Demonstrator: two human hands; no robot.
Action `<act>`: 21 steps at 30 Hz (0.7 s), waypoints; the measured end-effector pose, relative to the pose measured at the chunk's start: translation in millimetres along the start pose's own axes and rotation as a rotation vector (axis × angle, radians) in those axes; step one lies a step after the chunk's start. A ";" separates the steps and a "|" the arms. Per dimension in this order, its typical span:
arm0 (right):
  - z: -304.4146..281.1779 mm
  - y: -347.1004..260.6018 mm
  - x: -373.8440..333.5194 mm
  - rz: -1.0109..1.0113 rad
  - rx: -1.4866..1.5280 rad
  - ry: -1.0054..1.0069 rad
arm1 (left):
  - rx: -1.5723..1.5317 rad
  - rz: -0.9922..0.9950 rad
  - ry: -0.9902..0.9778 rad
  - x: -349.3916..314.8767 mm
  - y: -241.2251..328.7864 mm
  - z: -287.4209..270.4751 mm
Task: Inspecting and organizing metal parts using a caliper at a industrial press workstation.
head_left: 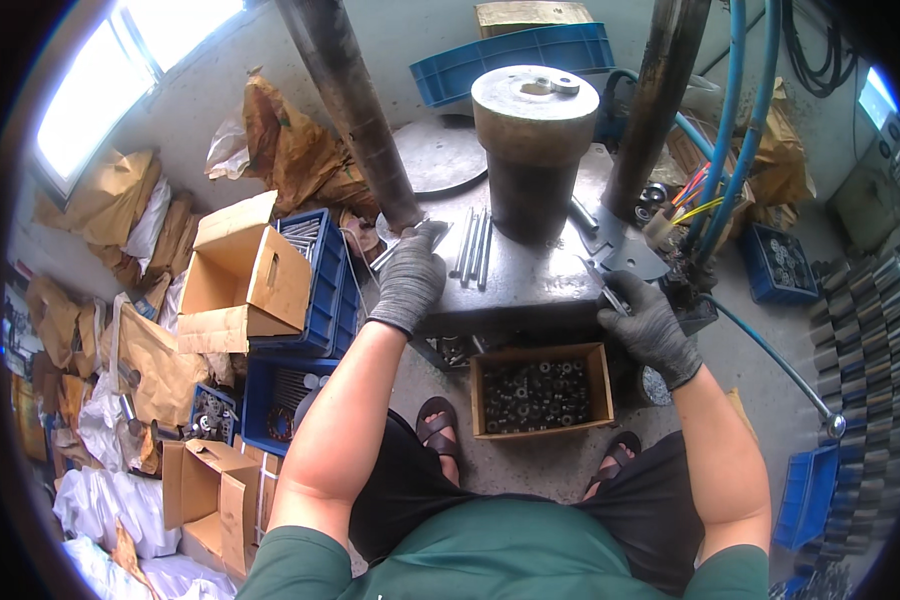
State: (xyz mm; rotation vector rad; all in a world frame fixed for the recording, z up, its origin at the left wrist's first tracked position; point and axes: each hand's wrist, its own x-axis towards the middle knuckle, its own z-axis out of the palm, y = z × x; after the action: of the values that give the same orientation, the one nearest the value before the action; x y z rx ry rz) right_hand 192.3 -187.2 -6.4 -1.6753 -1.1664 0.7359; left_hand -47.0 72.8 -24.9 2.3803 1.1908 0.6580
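My left hand (412, 278), in a grey knit glove, is closed at the left of the steel press table (530, 292). A metal rod (381, 261) sticks out beside its fingers. Several bare steel rods (476, 250) lie side by side to its right. My right hand (652, 328), also gloved, is closed on a slim metal piece with a pointed end (611, 298) over the table's right front edge; its kind cannot be made out. Between and beyond both hands stands a thick steel cylinder (535, 150), with a small ring (565, 86) on its top.
Two steel columns (355, 110) (660, 100) flank the cylinder. A wooden box of dark nut-like parts (542, 434) sits under the table edge between my feet. To the left are an open cardboard box (277, 280) and blue crates (338, 300). Blue hoses (733, 130) hang at right.
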 end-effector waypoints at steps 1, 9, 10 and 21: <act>0.9 1.8 0.8 -0.053 -0.152 0.054 | 0.162 0.003 0.006 0.5 -3.5 1.4; 10.7 8.5 6.5 -0.328 -0.464 0.147 | 0.333 0.204 0.084 5.8 -10.9 2.6; 11.2 9.0 7.7 -0.378 -0.501 0.159 | 0.376 0.215 0.109 6.7 -11.9 1.6; 18.4 21.6 13.1 -0.523 -0.679 0.207 | 0.131 0.127 0.109 3.1 3.5 12.2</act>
State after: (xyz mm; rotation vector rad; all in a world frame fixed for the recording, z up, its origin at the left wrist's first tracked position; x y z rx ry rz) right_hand 189.4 -171.0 -33.0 -1.7878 -1.7183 -0.1876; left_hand -36.3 71.7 -32.2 2.5759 1.1663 0.7822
